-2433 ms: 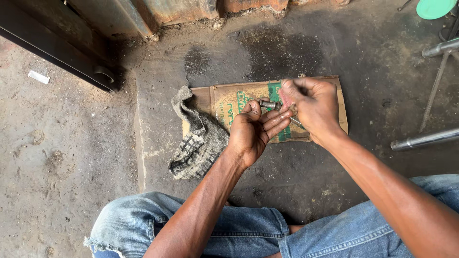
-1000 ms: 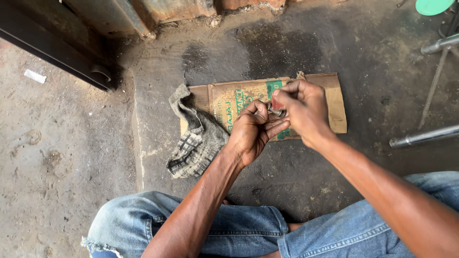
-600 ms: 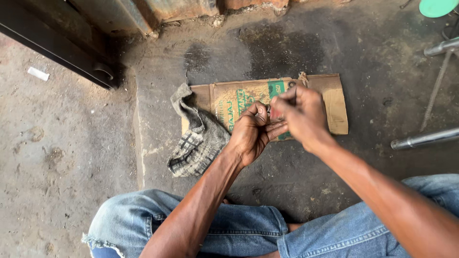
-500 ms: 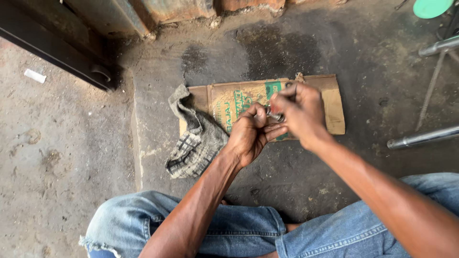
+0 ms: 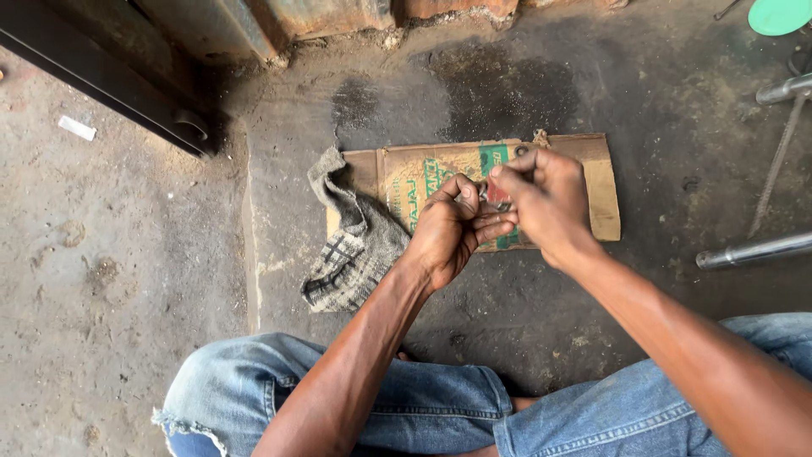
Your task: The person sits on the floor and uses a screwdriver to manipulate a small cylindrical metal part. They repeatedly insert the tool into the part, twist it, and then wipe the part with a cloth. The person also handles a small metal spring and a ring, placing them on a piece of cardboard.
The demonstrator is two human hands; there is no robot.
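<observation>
My left hand [image 5: 452, 230] and my right hand [image 5: 545, 201] meet above a flattened brown cardboard piece [image 5: 602, 182] that lies on the dirty concrete floor. Both hands pinch a small metal part [image 5: 493, 194] between their fingertips; most of it is hidden by my fingers. A small dark ring [image 5: 520, 151] and a bit of twine [image 5: 541, 136] lie on the cardboard's far edge. A grey checked rag [image 5: 351, 241] lies crumpled over the cardboard's left end.
My knees in blue jeans [image 5: 355, 402] frame the bottom. Metal tubes [image 5: 753, 250] lie at the right, one more [image 5: 782, 87] further back. A dark metal beam [image 5: 101, 80] crosses the upper left. A green round object [image 5: 778, 14] sits top right.
My right hand closed in from an open-fingered pose onto the small part held by my left hand and has kept working it there. The view has shifted slightly.
</observation>
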